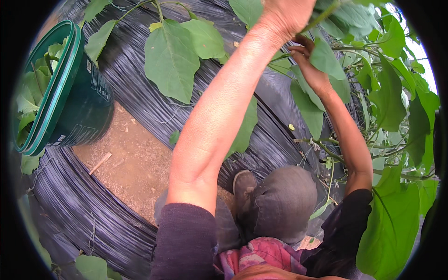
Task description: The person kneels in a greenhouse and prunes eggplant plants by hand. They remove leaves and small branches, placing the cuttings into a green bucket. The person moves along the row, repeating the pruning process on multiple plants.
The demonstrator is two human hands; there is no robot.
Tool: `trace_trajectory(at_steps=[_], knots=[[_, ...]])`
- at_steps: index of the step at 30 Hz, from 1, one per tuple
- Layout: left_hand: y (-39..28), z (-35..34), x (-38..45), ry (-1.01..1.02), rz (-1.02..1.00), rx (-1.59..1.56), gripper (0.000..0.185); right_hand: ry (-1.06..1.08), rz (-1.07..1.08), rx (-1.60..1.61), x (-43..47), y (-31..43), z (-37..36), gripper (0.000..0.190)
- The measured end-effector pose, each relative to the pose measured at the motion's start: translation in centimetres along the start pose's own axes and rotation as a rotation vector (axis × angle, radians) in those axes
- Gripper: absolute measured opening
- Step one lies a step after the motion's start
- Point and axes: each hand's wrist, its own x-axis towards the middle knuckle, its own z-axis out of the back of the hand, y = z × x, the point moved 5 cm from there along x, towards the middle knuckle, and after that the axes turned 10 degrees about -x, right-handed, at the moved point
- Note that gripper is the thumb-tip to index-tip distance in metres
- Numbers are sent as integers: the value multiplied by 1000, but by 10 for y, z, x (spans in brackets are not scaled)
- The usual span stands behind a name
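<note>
My left hand reaches to the top edge, where its fingers are cut off by the frame beside a thick green stem. Just below it is my right hand, its fingers bent among thin stems and partly covered by a broad green leaf. Whether either hand grips a stem cannot be made out. More large leaves hang from the plant under my right hand.
A green plastic bucket holding cut leaves stands at the left. Black plastic film covers the beds beside a bare soil path with a small stick. Dense leafy plants fill the right. My knee is below.
</note>
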Motion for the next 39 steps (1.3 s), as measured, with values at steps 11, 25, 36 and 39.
trace_trajectory(at_steps=[11,25,36,39], knots=[[-35,10,2,130,-67,39,33,111,-186,521,5,25,15,58],[-54,-26,-11,277,-317,669,24,2,95,117,26,40,7,40],[-50,-21,-10,100,-477,862,39,-273,223,591,121,81,38,36],[-50,-37,-12,32,-442,886,45,-291,146,526,133,73,80,36]])
